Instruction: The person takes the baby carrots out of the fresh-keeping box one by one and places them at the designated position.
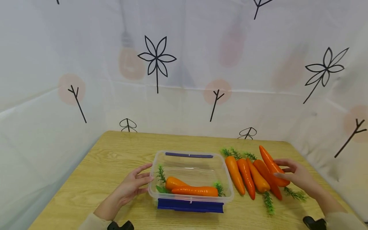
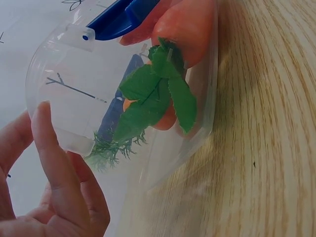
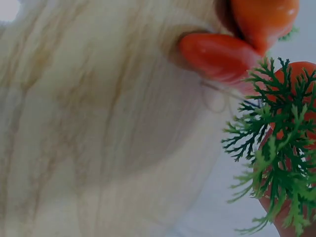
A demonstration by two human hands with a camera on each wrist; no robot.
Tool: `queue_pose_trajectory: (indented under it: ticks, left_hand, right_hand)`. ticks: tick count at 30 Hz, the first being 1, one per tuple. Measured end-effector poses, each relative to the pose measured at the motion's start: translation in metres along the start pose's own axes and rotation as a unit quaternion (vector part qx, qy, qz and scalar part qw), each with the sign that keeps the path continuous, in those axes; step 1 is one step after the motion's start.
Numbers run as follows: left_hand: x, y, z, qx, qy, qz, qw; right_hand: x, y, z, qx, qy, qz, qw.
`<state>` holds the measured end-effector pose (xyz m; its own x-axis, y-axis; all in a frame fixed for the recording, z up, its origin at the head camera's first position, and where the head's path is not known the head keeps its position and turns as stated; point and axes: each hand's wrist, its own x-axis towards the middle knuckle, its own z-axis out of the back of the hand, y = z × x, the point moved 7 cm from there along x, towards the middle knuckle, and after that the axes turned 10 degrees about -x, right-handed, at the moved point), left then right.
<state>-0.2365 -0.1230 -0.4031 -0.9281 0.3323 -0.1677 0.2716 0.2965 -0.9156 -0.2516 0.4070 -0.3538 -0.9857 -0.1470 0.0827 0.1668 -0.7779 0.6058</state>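
A clear plastic box (image 1: 191, 174) with blue clips stands on the table, holding orange toy carrots (image 1: 195, 191) with green tops. Against the box's left rim rest the extended fingers of my left hand (image 1: 130, 185); broad green leaves (image 2: 143, 98) show through the box wall in the left wrist view. On the right, my right hand (image 1: 297, 175) grips an orange carrot (image 1: 271, 164) between thumb and fingers, its tip pointing up and away. The held carrot's feathery top (image 3: 281, 143) covers much of that hand in the right wrist view.
Several more carrots (image 1: 245, 177) lie side by side between the box and my right hand, some tops facing away and one facing me. Behind the wooden table (image 1: 120, 153) hangs a white patterned cloth (image 1: 184, 108), which also closes in both sides.
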Motion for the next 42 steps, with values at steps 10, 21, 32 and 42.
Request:
queue_pose_trajectory:
  ticks: [10, 21, 32, 42]
  left_hand:
    - [0.0, -0.002, -0.001, 0.003, -0.001, 0.001, 1.0]
    - [0.001, -0.001, 0.0, 0.003, -0.002, 0.0, 1.0]
    - [0.0, -0.001, -0.001, 0.006, 0.001, 0.001, 1.0]
    - [0.0, -0.001, -0.001, 0.004, -0.001, 0.0, 1.0]
  right_hand:
    - [-0.004, -0.038, -0.005, 0.03, 0.031, -0.05, 0.9978]
    - [-0.008, -0.054, -0.015, -0.002, 0.072, -0.075, 0.9945]
    - [-0.005, -0.043, -0.005, -0.012, 0.071, -0.023, 0.9971]
    - [0.008, -0.013, 0.016, -0.064, 0.014, 0.032, 0.9974]
